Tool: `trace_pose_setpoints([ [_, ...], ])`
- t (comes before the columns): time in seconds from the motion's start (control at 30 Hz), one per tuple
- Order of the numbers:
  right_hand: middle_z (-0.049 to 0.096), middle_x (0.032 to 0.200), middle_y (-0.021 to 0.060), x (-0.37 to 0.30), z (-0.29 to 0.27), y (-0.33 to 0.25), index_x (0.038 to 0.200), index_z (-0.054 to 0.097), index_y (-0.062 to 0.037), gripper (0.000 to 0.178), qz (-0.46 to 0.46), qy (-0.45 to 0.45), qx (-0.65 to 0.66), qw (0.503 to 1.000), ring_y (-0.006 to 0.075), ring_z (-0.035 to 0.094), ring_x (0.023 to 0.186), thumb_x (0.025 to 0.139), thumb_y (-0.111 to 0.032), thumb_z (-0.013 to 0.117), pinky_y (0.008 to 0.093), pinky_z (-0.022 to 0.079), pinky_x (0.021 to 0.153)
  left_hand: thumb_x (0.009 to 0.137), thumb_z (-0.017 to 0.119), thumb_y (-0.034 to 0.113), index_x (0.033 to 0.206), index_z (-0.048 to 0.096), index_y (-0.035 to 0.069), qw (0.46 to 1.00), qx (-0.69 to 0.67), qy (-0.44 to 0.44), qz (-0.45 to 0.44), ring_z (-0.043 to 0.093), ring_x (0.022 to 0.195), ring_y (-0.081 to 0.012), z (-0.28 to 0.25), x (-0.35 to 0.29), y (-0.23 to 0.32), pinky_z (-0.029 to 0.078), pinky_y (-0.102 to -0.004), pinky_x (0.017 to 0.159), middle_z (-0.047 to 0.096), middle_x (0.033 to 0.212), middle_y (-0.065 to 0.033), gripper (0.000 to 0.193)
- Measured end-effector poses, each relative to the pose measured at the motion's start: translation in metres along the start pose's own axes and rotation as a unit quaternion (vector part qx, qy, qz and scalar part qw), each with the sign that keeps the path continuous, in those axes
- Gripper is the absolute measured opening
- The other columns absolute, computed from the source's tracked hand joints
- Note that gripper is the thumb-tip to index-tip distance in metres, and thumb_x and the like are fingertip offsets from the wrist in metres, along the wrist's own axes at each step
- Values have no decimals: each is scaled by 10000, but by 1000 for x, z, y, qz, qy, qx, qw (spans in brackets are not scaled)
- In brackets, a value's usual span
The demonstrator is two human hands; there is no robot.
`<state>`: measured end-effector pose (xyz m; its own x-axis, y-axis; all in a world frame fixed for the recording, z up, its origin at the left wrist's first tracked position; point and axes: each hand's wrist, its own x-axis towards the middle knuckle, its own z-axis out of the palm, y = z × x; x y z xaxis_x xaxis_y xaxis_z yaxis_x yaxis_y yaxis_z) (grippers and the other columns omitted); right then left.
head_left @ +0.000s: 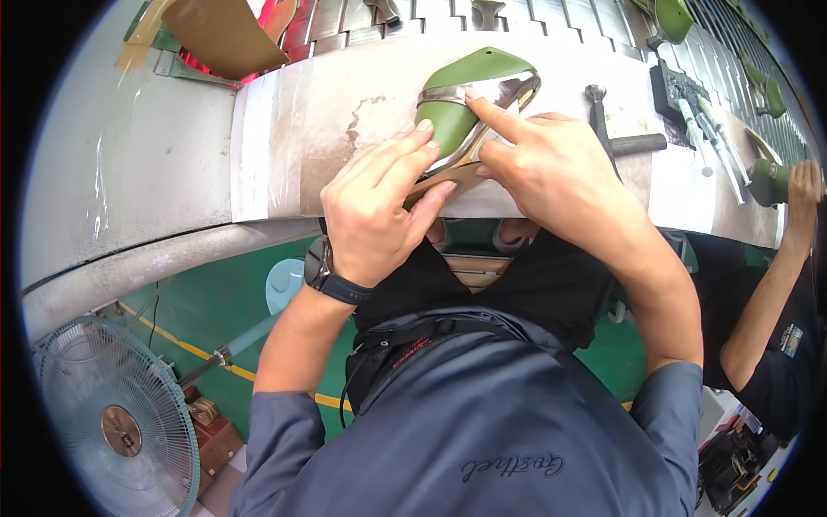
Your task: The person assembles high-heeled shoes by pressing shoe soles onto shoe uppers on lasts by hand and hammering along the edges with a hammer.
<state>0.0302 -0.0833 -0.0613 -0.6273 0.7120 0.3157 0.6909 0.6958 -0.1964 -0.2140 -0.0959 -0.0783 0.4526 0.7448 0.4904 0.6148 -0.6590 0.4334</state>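
A person's left hand (375,198) grips a green shoe form (452,116) at the near edge of a pale workbench (289,146), fingers over 1 side, thumb opposite. The form's long axis slants from upper right to lower left, its holed end pointing away from the person. The right hand (551,155) rests 1 extended fingertip on a silver band (444,95); whether its thumb grips cannot be told.
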Motion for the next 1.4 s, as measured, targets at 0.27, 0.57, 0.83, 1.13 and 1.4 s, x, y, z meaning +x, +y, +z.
trace_pose_setpoints([
  [0.27,673,1361,171,-20,-16,0,947,691,-42,127,97,-1,-79,992,307,731,995,835,-78,741,422,568,933,791,907,241,900,691,38,990,87,-95,-50,712,807,-311,-2,52,20,555,-438,717,725,893,-104,316],
  [0.57,692,1132,127,-24,-52,-4,1238,678,-51,439,99,137,-127,977,307,705,920,802,-16,726,395,561,828,869,816,339,1187,702,-2,939,-177,-292,-47,679,1024,-197,54,166,-50,533,-341,948,732,1067,-151,480],
  [0.83,612,819,33,7,-22,-28,1354,663,-94,651,123,203,254,938,163,568,608,742,-19,871,315,499,560,855,818,96,1119,733,32,915,-397,-64,12,643,1082,-196,29,85,-67,503,-330,971,685,1148,-84,284],
  [1.13,638,826,71,38,3,-35,1110,744,39,468,-33,290,73,954,205,611,638,643,57,730,342,518,559,1163,139,524,1050,739,-45,889,-456,7,-40,652,1084,-269,22,69,-69,500,-402,1005,722,1103,-182,834],
  [1.4,635,826,67,45,17,-32,1105,742,43,451,-47,295,49,953,188,577,613,656,10,724,321,500,543,1172,142,513,1015,737,-34,889,-455,18,-42,652,1033,-263,26,67,-68,505,-393,971,711,1071,-170,823],
])
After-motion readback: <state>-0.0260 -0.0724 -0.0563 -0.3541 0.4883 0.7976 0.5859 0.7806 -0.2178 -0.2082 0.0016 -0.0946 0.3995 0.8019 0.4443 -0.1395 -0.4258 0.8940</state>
